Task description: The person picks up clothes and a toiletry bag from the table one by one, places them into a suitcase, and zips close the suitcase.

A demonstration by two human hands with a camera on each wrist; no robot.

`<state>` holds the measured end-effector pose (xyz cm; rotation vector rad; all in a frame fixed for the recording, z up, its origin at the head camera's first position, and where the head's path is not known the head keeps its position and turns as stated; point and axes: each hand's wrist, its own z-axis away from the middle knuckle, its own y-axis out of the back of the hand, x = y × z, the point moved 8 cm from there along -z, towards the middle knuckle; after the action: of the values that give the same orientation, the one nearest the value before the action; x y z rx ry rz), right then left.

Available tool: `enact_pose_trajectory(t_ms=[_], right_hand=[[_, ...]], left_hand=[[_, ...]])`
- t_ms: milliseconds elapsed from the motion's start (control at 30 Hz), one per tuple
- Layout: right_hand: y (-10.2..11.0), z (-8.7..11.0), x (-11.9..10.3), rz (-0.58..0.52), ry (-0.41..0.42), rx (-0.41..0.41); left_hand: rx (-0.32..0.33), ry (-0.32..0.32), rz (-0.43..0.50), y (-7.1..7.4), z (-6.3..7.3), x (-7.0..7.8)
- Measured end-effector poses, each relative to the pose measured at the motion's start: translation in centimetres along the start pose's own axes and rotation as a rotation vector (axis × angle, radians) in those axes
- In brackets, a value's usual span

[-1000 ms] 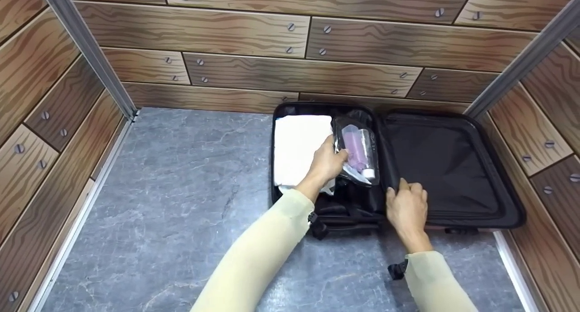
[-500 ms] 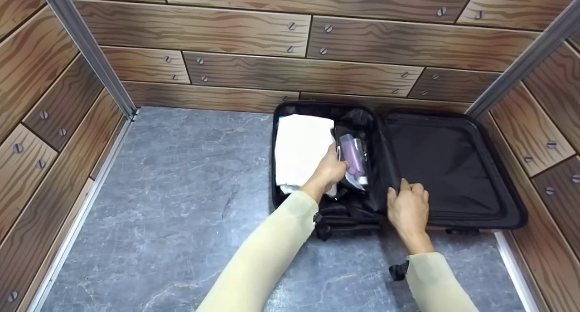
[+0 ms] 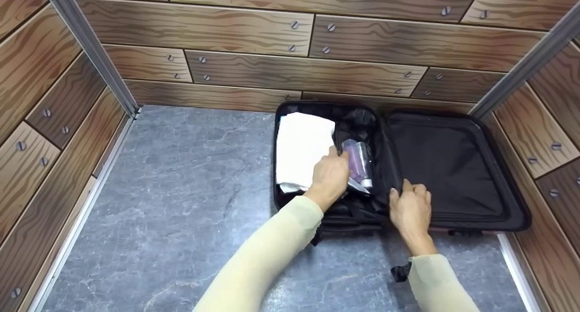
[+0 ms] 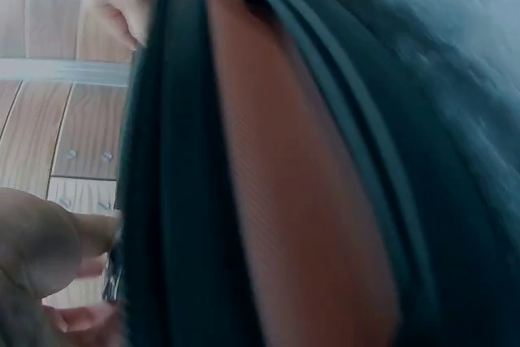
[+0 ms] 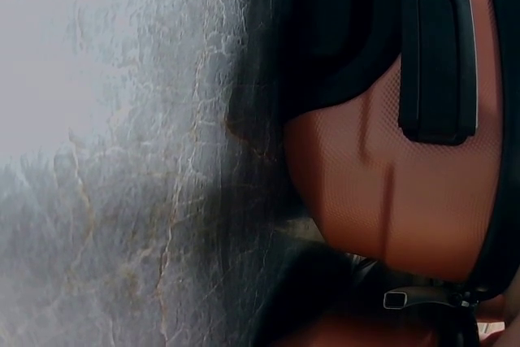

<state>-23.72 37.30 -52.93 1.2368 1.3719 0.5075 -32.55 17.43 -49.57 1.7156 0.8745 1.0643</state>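
Observation:
A black-lined suitcase lies spread open on the floor; its shell looks orange-brown in the right wrist view. Its left half holds a folded white cloth. Beside the cloth sits a clear pouch containing a purple bottle and a tube with a white cap. My left hand pinches the pouch's left edge, partly covering it. At the middle fold my right hand grips the edge of the black fabric flap.
The suitcase's other half lies flat at the right, close to the side wall. Behind stands a wood-patterned wall. Grey marbled floor stretches to the left. A zipper pull hangs by the shell.
The pouch has gone down lower into the suitcase, beside the white cloth, with my left hand still on it. My right hand keeps its grip on the flap.

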Motion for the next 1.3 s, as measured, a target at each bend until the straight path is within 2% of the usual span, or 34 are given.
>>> enact_pose_trajectory(t_ms=[67,133,167,233,300,367,400,467,700,800,1067,1300], right_hand=[[0.0,0.0,-0.1,0.004,0.011,-0.001],[0.0,0.0,-0.2,0.005,0.020,-0.002],[0.0,0.0,-0.2,0.004,0.024,-0.002],[0.0,0.0,-0.2,0.004,0.027,-0.004],[0.0,-0.1,-0.2,0.003,0.026,-0.001],[0.1,-0.1,-0.1,0.006,0.025,0.004],[0.2,-0.1,-0.1,0.007,0.025,0.005],[0.1,-0.1,-0.1,0.008,0.024,0.006],[-0.1,0.0,-0.1,0.001,0.015,-0.008],[-0.1,0.0,-0.1,-0.001,0.014,-0.007],[-0.2,0.0,-0.2,0.006,0.019,-0.021],[-0.2,0.0,-0.1,0.003,0.006,-0.025]], left_hand=[[0.010,-0.066,-0.135,0.2,0.3,0.2],[-0.016,-0.126,-0.216,0.2,0.5,0.4],[-0.046,-0.154,-0.244,0.0,0.6,0.4],[-0.155,-0.191,-0.277,-0.4,0.9,0.3],[-0.275,-0.199,-0.283,-1.0,1.3,0.0],[-0.379,-0.181,-0.275,-1.5,1.7,-0.3],[-0.418,-0.165,-0.269,-1.7,1.9,-0.6],[-0.452,-0.127,-0.248,-2.0,2.0,-1.0],[-0.424,0.006,-0.179,-1.7,2.0,-2.5],[-0.414,0.046,-0.188,-1.5,2.0,-3.0],[-0.387,0.010,-0.350,-1.7,2.9,-3.0],[-0.369,-0.004,-0.285,-1.7,2.8,-3.3]])
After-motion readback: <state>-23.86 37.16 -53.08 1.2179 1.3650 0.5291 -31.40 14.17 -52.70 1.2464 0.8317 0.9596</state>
